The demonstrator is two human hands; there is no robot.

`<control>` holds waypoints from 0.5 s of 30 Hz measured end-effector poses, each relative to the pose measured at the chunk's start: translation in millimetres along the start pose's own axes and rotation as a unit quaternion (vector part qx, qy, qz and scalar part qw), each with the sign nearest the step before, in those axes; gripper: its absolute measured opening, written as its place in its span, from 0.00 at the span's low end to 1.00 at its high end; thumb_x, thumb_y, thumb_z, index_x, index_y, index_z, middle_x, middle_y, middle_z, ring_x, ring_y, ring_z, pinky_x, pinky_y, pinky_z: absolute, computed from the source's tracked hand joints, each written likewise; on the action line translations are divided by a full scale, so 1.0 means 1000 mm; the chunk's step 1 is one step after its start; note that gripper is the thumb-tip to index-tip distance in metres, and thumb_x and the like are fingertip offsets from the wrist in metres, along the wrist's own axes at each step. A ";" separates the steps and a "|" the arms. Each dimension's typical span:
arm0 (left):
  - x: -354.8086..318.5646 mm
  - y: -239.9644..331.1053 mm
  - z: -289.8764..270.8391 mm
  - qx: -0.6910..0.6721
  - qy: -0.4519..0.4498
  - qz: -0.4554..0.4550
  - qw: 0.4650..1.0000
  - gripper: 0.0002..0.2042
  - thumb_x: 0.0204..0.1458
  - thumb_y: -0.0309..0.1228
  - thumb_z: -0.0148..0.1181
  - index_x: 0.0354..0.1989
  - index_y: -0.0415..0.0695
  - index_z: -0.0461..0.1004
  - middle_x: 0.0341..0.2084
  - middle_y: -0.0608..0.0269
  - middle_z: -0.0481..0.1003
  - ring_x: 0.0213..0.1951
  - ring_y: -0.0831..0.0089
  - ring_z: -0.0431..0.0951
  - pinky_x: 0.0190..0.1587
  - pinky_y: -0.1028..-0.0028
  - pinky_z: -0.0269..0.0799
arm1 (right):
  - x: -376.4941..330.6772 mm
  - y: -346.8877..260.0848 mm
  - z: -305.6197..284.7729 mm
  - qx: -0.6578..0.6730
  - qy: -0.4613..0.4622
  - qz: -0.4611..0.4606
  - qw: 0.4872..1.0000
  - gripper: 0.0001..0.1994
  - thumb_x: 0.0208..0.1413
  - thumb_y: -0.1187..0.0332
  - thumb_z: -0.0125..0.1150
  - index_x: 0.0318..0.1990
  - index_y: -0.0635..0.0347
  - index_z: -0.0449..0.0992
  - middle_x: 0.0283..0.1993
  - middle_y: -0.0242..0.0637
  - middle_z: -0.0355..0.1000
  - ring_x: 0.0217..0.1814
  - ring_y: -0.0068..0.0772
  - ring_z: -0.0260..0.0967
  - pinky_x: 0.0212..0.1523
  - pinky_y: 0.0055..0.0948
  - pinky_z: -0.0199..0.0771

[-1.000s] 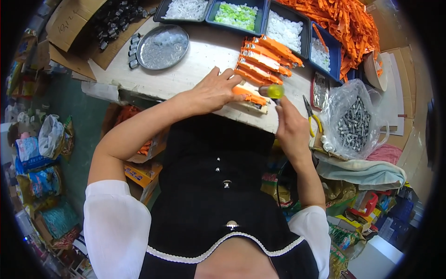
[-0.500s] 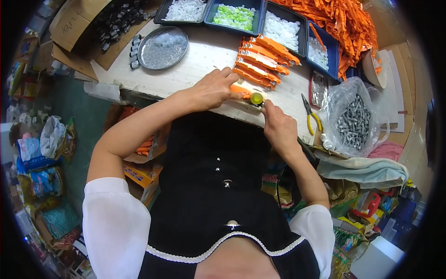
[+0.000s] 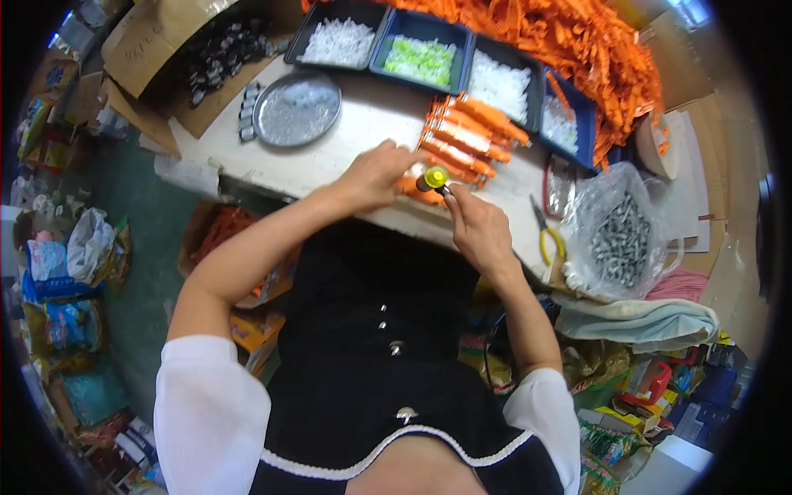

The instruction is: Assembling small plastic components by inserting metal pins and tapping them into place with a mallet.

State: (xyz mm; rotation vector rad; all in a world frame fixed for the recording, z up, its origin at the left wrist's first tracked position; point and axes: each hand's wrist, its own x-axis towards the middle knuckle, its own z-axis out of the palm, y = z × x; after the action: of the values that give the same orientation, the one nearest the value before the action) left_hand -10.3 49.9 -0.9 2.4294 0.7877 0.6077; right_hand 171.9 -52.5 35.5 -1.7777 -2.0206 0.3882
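My right hand (image 3: 481, 229) is closed around the handle of a small hammer (image 3: 436, 176) with a yellow-green face. The hammer head hangs over an orange plastic part (image 3: 422, 195) at the table's front edge. On the left side of that part, my left hand (image 3: 373, 179) has its fingers bent together against it, steadying it on the tabletop. The hammer and fingers hide some of the part. Just beyond my hands lies a row of several similar orange pieces (image 3: 466, 142), side by side.
Dark trays (image 3: 381, 59) of small white and green pieces line the back, before a large orange heap (image 3: 594, 62). A round metal dish (image 3: 297, 124) stands left. Yellow-handled pliers (image 3: 551, 241) and a clear bag of grey parts (image 3: 623, 239) lie right.
The hammer head has moved left, further over the orange part, along with my right hand. My left hand stays at the part. The whole view has shifted slightly.
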 end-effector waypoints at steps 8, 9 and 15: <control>-0.011 0.002 0.004 -0.053 0.070 -0.002 0.996 0.27 0.34 0.16 0.57 0.50 0.41 0.66 0.27 0.60 0.69 0.34 0.62 0.66 0.39 0.68 0.65 | 0.024 0.003 -0.002 -0.059 -0.049 0.094 0.993 0.09 0.58 0.63 0.45 0.37 0.56 0.68 0.23 0.52 0.69 0.28 0.55 0.68 0.29 0.48 0.66; -0.010 -0.001 0.004 -0.042 0.077 0.029 0.996 0.26 0.34 0.16 0.58 0.49 0.40 0.67 0.27 0.60 0.69 0.33 0.63 0.66 0.39 0.68 0.65 | 0.028 0.006 -0.005 -0.057 -0.063 0.094 0.992 0.09 0.58 0.63 0.45 0.39 0.55 0.69 0.23 0.52 0.69 0.28 0.55 0.68 0.29 0.48 0.66; -0.027 0.025 0.018 0.067 0.216 0.050 0.973 0.16 0.36 0.19 0.55 0.39 0.40 0.71 0.29 0.60 0.70 0.36 0.63 0.69 0.39 0.65 0.60 | 0.026 -0.011 -0.018 0.093 0.118 0.006 0.989 0.12 0.61 0.63 0.43 0.42 0.62 0.67 0.20 0.45 0.66 0.20 0.45 0.65 0.23 0.34 0.61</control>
State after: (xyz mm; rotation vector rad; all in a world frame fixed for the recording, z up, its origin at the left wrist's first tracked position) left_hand -9.9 9.7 -7.1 2.5014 0.9020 1.1857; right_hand 168.3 -29.6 59.4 -1.6391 -1.7505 0.3406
